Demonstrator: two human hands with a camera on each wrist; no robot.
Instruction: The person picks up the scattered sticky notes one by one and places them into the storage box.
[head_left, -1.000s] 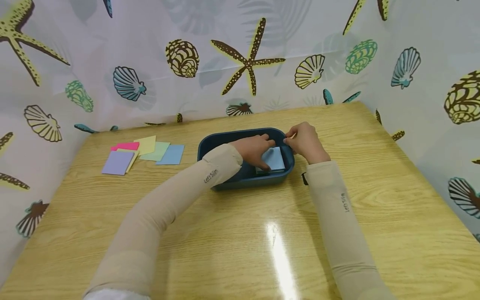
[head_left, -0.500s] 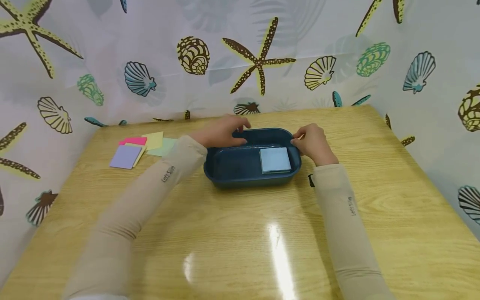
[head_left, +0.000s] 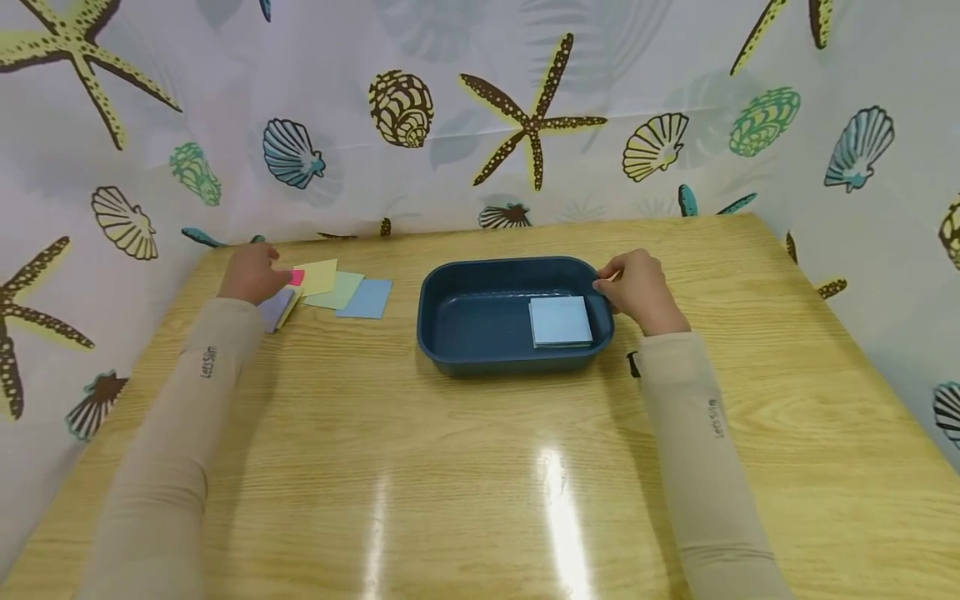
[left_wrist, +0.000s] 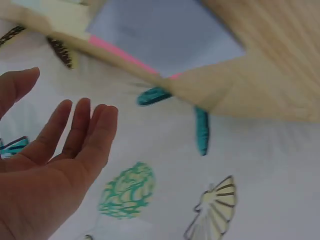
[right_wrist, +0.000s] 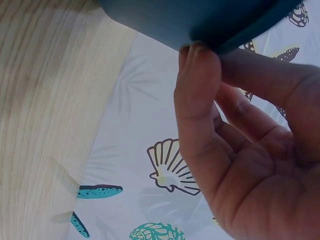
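While the right hand (head_left: 637,287) pinches the rim of the blue tub (head_left: 480,346), the left hand (head_left: 251,273), fingers loose and straight, hovers over the colored paper squares (head_left: 341,293).

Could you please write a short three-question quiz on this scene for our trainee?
1. True or false: the right hand pinches the rim of the blue tray.
2. Which thing lies inside the tray? A. a pink sheet; B. a pale blue pad of notes; C. nothing.
3. In a few words, where is the left hand and how are its fingers?

Key
1. True: in the right wrist view thumb and fingers clamp the tray's edge.
2. B, in the tray's right end.
3. Over the coloured sheets at the table's far left; the left wrist view shows its fingers straight, holding nothing.
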